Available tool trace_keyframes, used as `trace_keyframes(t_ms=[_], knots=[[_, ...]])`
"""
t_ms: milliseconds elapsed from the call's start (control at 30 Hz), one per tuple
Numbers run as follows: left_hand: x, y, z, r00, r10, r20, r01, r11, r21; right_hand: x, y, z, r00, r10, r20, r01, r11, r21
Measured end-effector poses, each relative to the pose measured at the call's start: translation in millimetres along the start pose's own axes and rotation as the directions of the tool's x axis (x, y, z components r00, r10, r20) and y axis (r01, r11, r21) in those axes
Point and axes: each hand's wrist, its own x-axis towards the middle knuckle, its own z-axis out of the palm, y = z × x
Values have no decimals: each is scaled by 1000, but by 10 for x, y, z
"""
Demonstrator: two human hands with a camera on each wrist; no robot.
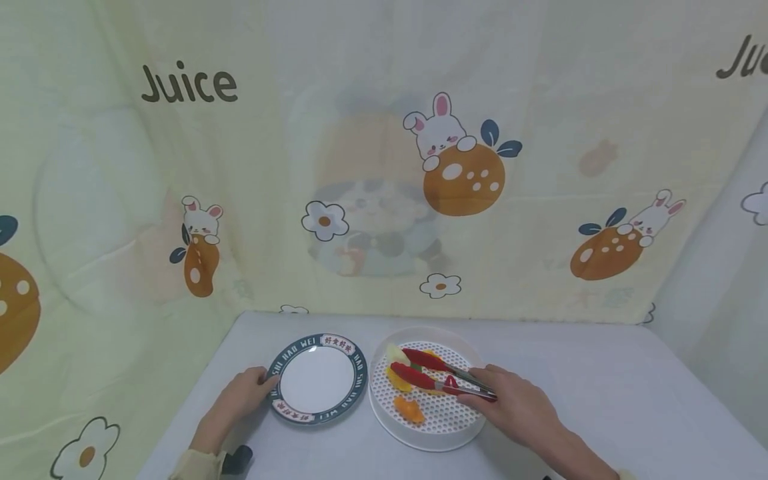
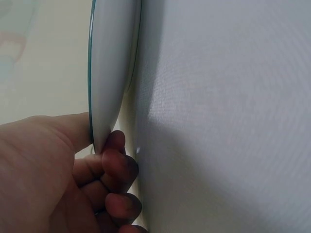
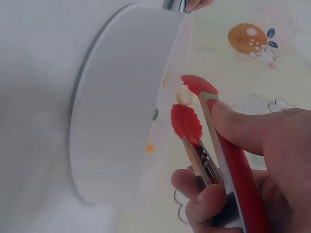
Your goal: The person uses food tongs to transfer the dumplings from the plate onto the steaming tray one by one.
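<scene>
So I've got my left hand (image 1: 243, 393) pinching the rim of the empty plate (image 1: 318, 380) to steady it, while my right hand (image 1: 519, 407) squeezes the red tongs (image 1: 441, 377) over the yellowish piece (image 1: 395, 353) in the white strainer tray (image 1: 429, 437).

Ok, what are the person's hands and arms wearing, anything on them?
Both hands are bare, no gloves. The left hand leads into a pale beige cuffed sleeve, with a small dark object beside the cuff. The right hand shows bare forearm to the frame edge. No rings or watch visible.
</scene>
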Motion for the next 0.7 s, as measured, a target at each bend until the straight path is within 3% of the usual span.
trace_keyframes(t_ms=[533, 700], knots=[[-22, -10, -7, 1000, 24, -6, -24, 1000, -6, -23, 165, -13, 992, 62, 109, -63, 998, 7], [-22, -8, -3, 1000, 19, -3, -19, 1000, -11, -29, 117, -31, 995, 60, 83, -60, 998, 6]])
